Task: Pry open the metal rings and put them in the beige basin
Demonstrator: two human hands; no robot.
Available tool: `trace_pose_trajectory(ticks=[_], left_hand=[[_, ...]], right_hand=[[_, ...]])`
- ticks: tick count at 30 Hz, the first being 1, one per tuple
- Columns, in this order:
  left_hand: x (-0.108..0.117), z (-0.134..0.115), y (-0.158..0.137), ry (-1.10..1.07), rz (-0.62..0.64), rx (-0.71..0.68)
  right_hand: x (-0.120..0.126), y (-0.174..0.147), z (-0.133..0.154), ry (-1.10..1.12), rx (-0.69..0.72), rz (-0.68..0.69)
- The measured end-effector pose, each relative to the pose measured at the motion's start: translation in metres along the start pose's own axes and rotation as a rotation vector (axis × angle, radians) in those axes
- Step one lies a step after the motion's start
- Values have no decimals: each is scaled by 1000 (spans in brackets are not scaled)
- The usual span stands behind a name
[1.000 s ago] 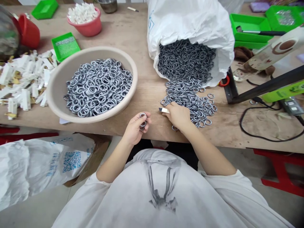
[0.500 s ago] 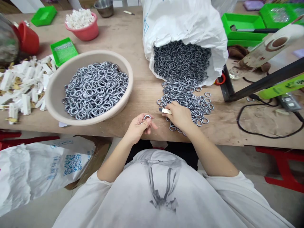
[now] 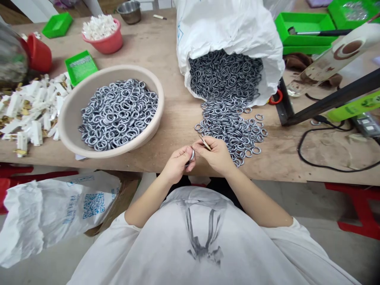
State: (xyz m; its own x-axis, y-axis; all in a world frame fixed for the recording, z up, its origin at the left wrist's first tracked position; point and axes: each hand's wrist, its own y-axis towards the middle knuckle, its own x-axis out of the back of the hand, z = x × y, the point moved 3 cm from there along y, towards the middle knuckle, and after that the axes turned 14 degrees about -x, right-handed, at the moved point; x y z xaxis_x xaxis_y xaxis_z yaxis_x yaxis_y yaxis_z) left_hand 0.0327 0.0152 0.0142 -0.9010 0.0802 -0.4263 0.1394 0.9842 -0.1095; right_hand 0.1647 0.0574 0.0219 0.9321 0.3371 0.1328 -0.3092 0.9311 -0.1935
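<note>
Pinched in my left hand (image 3: 177, 164) is a grey ring (image 3: 192, 154), tilted up on edge near the table's front. My right hand (image 3: 216, 154) is closed around a small knife (image 3: 205, 143) with a pale handle and dark tip. Its fingertips come close to the ring; whether they touch it I cannot tell. Just beyond my right hand lies a heap of loose grey rings (image 3: 234, 126), spilling from a white sack (image 3: 231, 27) on its side. To the left, a beige basin (image 3: 67, 130) holds many more of these rings.
White-and-brass pieces (image 3: 35, 107) are piled at the left. Behind the basin are a green tray (image 3: 69, 73), a pink bowl (image 3: 109, 45) of white parts and a metal bowl (image 3: 130, 14). On the right stand a black metal frame (image 3: 286, 107) and a looping cable (image 3: 303, 146).
My right hand has moved left and down from the ring heap toward my left hand, still with the knife. The ring in my left hand has turned from lying flatter to more upright.
</note>
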Motion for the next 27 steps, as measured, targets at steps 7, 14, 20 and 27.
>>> trace_pose_trajectory(ticks=[7, 14, 20, 27], left_hand=[[0, -3, 0, -77, -157, 47], [-1, -4, -1, -110, -219, 68], [-3, -2, -3, -139, -194, 54], [-9, -1, -8, -153, -77, 63]], right_hand=[[-1, -23, 5, -600, 248, -98], [-7, -30, 9, -824, 298, -136], [-8, -26, 5, -856, 266, -147], [18, -4, -3, -663, -3, -258]])
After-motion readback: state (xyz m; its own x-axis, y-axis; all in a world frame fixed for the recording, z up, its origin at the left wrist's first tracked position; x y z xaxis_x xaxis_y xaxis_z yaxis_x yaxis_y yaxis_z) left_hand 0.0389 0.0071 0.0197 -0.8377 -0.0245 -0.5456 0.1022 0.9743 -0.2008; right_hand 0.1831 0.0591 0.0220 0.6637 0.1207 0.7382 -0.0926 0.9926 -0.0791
